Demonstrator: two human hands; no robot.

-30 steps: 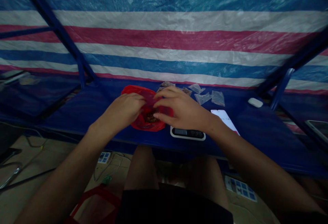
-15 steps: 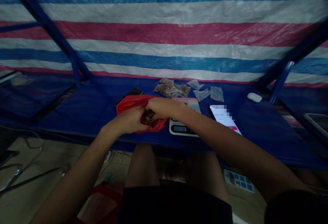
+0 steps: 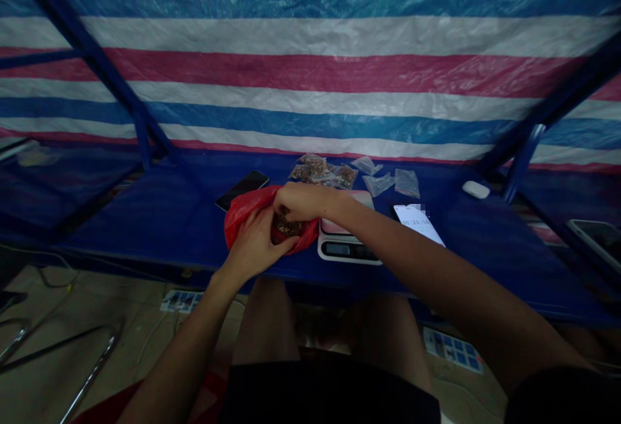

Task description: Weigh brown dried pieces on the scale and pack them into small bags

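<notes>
A red plastic bag point(image 3: 237, 214) stands open on the blue table, with loose brown, grainy bits point(image 3: 290, 224) inside. My left hand point(image 3: 257, 243) curves round the bag's near left side, thumb along the mouth and fingers gripping the plastic. Reaching across from the right, my right hand point(image 3: 301, 200) is at the mouth, its curled fingers down among the bits; the fingertips are partly hidden. Just right of the bag is a white kitchen scale point(image 3: 349, 253) with a lit display, partly under my right forearm. Behind it lie several clear bags of similar brown bits point(image 3: 317, 168).
Small clear plastic bags point(image 3: 406, 182) lie behind the scale. A phone showing a timer point(image 3: 418, 222) is to the right, near a white earbud case point(image 3: 476, 189). A dark phone point(image 3: 242, 191) lies behind the red bag. Blue frame bars point(image 3: 121, 90) flank the table before a striped tarp point(image 3: 339, 71).
My left hand has shifted its hold on the red bag, now more from the near side, and the bag's left edge is gathered in. More of the dark phone shows.
</notes>
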